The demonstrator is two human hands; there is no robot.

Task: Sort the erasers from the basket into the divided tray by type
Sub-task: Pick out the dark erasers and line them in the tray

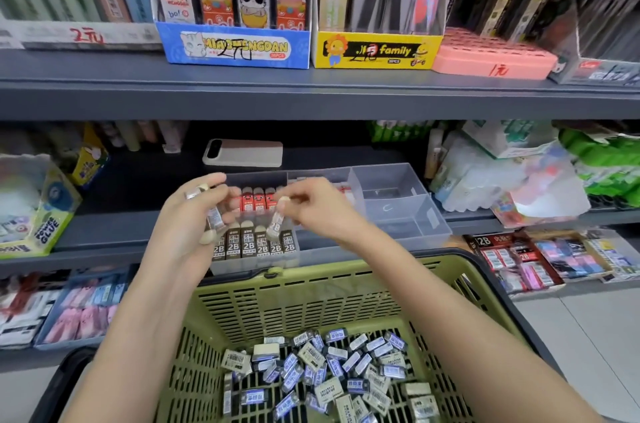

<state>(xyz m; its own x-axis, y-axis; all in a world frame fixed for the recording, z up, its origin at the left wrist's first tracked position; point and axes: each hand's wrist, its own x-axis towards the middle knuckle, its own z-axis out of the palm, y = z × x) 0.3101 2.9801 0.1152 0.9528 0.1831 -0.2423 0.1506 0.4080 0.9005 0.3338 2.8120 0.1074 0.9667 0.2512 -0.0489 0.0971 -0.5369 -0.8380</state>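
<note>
My right hand (313, 211) pinches a 2B eraser (276, 224) by its top end, long axis hanging nearly upright. Just beneath its lower end stands the matching 2B row (256, 244) in the divided tray (398, 180). My left hand (188, 214), close beside, grips spare erasers (213, 220). The basket (311, 287) lies below both.

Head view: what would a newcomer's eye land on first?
Both hands work at centre over the divided tray: the left hand grips a few wrapped erasers, the right hand pinches one eraser. Below, the green basket holds a heap of loose erasers; the tray's near-left compartment shows a row of 2B erasers.
</note>
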